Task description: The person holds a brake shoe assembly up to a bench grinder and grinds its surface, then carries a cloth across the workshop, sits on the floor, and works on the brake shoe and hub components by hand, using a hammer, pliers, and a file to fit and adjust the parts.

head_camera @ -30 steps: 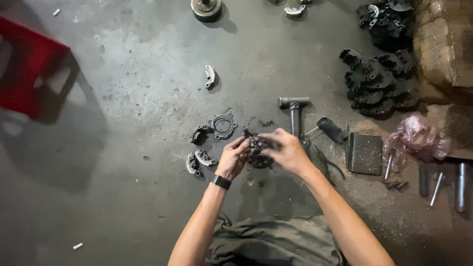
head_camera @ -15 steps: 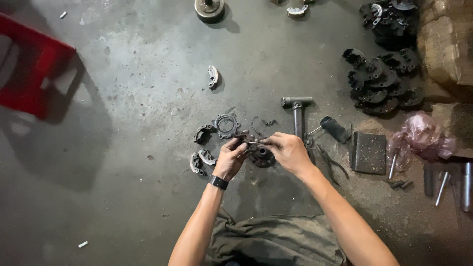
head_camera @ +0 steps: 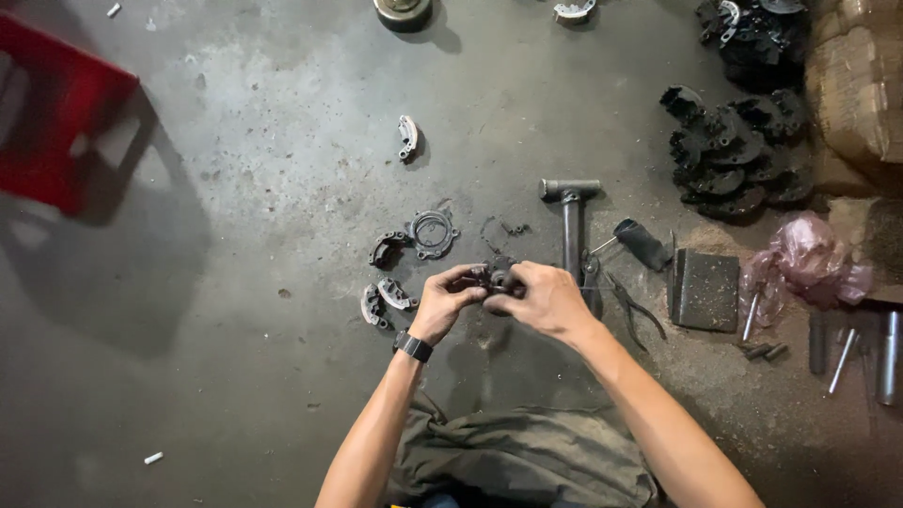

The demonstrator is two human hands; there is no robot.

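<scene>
From the head camera we look straight down at a grey concrete floor (head_camera: 235,188), our two forearms reaching out over it. Our left hand (head_camera: 447,303), with a dark watch (head_camera: 413,346) on its wrist, and our right hand (head_camera: 544,299) meet just above the floor, both closed round one small dark metal part (head_camera: 494,277); the fingers of each hand curl tight on it from either side, so most of the part is hidden and we cannot tell its exact shape.

Just left of our left hand lie two curved metal shoes (head_camera: 384,299), and beyond them a third curved shoe (head_camera: 388,247) touching a round metal ring plate (head_camera: 433,232). A lone shoe (head_camera: 406,137) lies farther out. Beside our right hand stands a grey T-shaped tool (head_camera: 570,212) laid flat, with pliers (head_camera: 632,306) and a black-handled tool (head_camera: 640,243) near it. Further right we see a dark flat metal block (head_camera: 707,290), a crumpled pink plastic bag (head_camera: 811,261), several steel rods (head_camera: 851,346) and a heap of blackened parts (head_camera: 729,150). A red plastic stool (head_camera: 56,132) sits well apart at the far left
</scene>
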